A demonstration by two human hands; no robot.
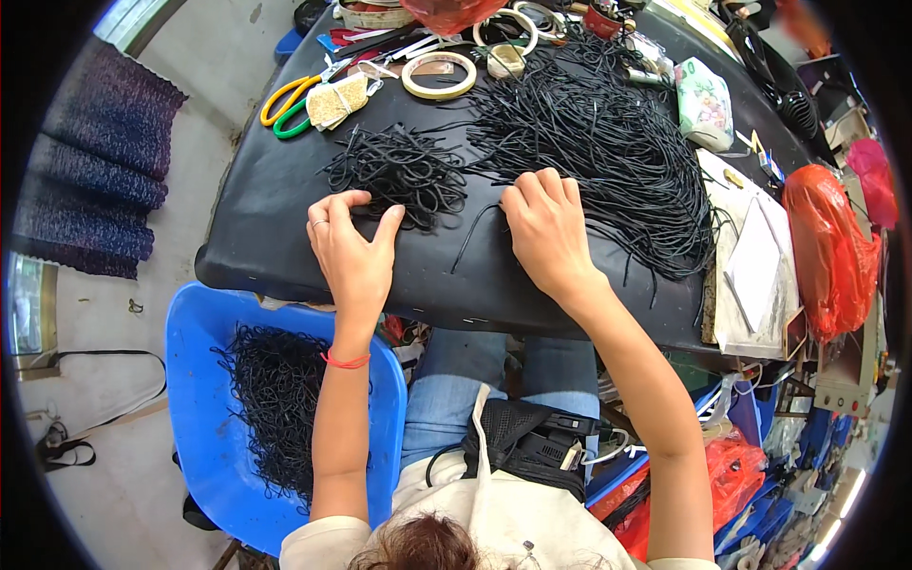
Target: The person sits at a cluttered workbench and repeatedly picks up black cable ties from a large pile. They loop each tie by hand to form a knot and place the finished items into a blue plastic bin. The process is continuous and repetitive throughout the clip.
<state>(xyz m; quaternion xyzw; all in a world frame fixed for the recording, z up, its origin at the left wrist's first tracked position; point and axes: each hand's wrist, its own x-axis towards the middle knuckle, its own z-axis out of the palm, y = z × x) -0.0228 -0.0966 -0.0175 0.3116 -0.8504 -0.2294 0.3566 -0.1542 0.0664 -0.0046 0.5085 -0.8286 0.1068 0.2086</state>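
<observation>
My left hand (351, 249) is at the near edge of a small heap of looped black cords (407, 171). Its thumb and index finger are apart, touching the heap, and nothing shows held between them. To the right, my right hand (545, 228) has its fingers curled down over the black tabletop, closed on a thin black cord (467, 237) whose free end trails to the left. Beyond that hand spreads a large pile of long straight black cords (608, 152). The right fingertips are partly hidden behind the knuckles.
A blue tub (195, 380) with many looped cords (280, 408) stands below the table's left edge. Scissors (290, 106), a tape roll (439, 93) and a tissue pack (704, 104) lie along the far side. A white board (750, 256) and red plastic bag (828, 252) are right.
</observation>
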